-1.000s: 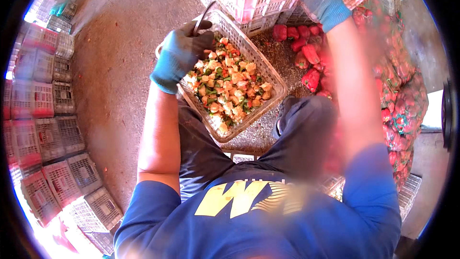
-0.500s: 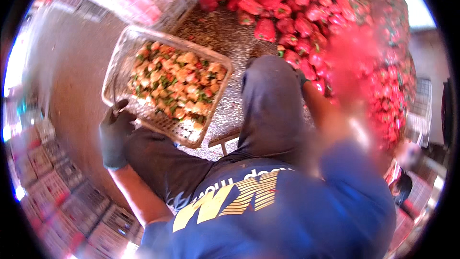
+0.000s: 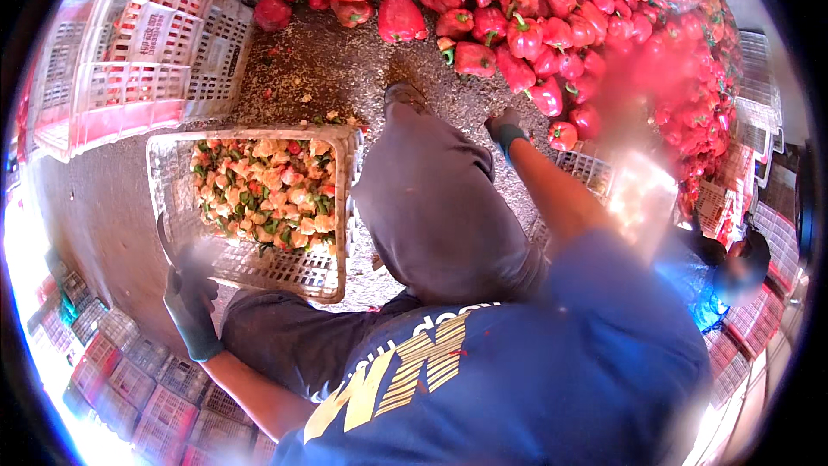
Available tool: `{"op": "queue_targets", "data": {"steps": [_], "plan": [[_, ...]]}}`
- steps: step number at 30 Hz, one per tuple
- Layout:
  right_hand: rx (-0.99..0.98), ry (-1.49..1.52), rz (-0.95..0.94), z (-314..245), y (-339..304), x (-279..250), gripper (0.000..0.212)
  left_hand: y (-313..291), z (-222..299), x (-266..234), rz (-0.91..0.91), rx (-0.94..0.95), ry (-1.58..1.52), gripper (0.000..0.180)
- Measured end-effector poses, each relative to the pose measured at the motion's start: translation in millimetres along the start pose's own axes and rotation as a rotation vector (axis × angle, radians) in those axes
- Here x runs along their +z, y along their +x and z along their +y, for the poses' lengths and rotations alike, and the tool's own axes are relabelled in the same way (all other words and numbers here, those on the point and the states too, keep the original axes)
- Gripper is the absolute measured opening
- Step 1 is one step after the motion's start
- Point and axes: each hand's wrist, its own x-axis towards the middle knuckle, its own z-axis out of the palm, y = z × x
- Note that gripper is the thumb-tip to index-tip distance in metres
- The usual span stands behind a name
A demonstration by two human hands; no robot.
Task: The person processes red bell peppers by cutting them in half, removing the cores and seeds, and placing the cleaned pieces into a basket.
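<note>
My left hand (image 3: pixel 191 298), in a dark glove, is closed around a knife with a thin curved blade (image 3: pixel 163 238) pointing up. Next to it stands a pale plastic crate (image 3: pixel 341 216), tilted, holding pale pepper cores (image 3: pixel 267 194) with green stems. My right hand (image 3: pixel 507 129), also gloved, reaches past my right knee, low over the floor. Its fingers look slightly apart, and I see nothing in them. Closest to it are red bell peppers (image 3: pixel 545 97) at the edge of a big heap.
White and red slatted crates (image 3: pixel 138 43) stand at the far left. More stacked crates (image 3: pixel 164 414) line the lower left. The pepper heap (image 3: pixel 595 26) spreads across the far right, partly blurred. Another person (image 3: pixel 746 263) is at the right edge.
The view has turned, so the core crate and pepper heap sit differently. My right hand, mostly hidden behind my knee before, now shows beside it. The knife stays in my left hand.
</note>
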Motion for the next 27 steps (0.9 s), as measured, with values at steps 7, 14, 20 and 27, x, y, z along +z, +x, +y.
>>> {"op": "queue_targets", "data": {"steps": [7,14,20,27], "plan": [[-0.357,-0.012,0.151,-77.6,-1.7,-64.2,0.065,-2.0,-4.9,-2.9,0.093,-0.081,-0.015,0.046],[-0.449,-0.114,0.241,-122.3,48.6,-57.0,0.088,10.0,-3.1,2.3,0.068,-0.109,-0.014,0.048],[-0.414,-0.324,-0.097,-147.1,50.3,-97.0,0.101,13.2,-9.2,-3.9,0.041,-0.120,-0.045,0.050],[-0.556,-0.073,-0.137,-117.2,52.4,-75.7,0.100,17.7,-14.3,-10.1,0.007,-0.145,-0.020,0.055]]}}
